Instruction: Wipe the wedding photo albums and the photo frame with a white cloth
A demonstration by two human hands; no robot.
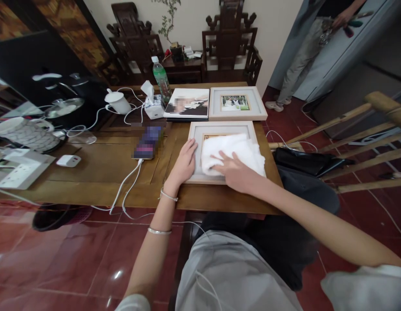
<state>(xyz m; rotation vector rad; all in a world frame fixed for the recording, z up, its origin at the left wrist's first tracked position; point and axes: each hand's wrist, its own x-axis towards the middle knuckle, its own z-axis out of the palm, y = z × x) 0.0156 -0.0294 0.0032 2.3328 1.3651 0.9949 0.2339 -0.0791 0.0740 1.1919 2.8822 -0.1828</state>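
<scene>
A pale picture frame [195, 177] lies flat near the right end of the wooden table. My left hand [184, 162] rests on its left edge, fingers closed together along the rim, the thumb side partly hidden. On top of the frame's glass is a folded white cloth [242, 151], covering most of the picture. My right hand [234, 170] lies on the cloth with its fingers spread, pressing it flat. Behind stand a second pale frame [263, 113] with a photo and a white-edged photo panel [187, 103], both lying flat.
A phone [147, 144] on a white cable, tissue box [154, 108], green bottle [161, 77] and lidded white cup [118, 102] are left of the frames. Farther left are a power strip [23, 168] and patterned mug [27, 131]. A person [304, 60] stands at the back right.
</scene>
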